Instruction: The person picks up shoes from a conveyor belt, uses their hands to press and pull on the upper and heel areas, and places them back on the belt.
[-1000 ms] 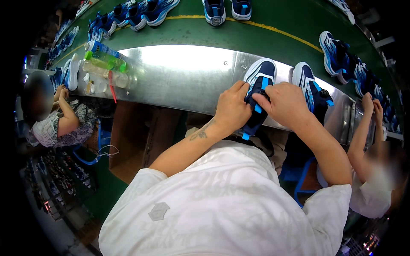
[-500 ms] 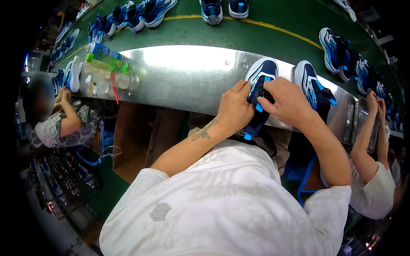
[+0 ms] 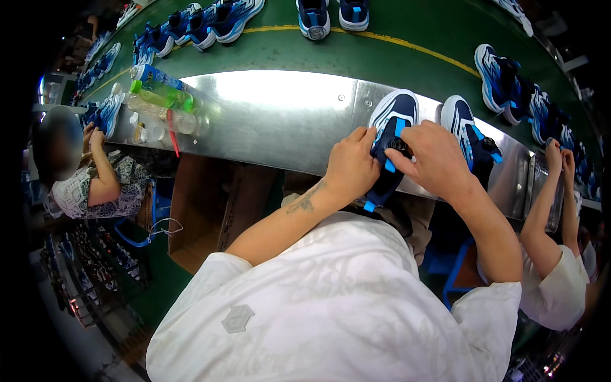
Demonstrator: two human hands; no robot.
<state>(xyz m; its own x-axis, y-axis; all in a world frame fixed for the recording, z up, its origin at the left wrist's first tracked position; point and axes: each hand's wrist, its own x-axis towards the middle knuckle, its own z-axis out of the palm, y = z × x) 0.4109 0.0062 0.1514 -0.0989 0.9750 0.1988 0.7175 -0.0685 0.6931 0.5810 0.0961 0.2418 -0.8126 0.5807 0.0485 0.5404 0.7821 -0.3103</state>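
Note:
A navy, white and light-blue sneaker (image 3: 384,116) lies toe away from me at the near edge of the metal bench. My left hand (image 3: 352,163) is closed around its left side. On the sneaker's tongue sits a round black lacing dial (image 3: 398,145), between bright-blue tabs. The thumb and forefinger of my right hand (image 3: 438,156) are bent around that dial; its other fingers are curled. To the right stands a matching sneaker (image 3: 461,122) with its own dial, touched by neither hand.
Plastic bottles (image 3: 159,95) and a red strip (image 3: 172,132) lie on the metal bench (image 3: 267,114) at left. Beyond runs a green conveyor (image 3: 407,57) bearing more sneakers (image 3: 238,16). A cardboard box (image 3: 197,210) stands below. Other people work at both sides.
My right thumb and forefinger have shifted slightly around the dial, which now shows more plainly. My left hand keeps its hold on the sneaker. At far left, another person's hands have moved slightly.

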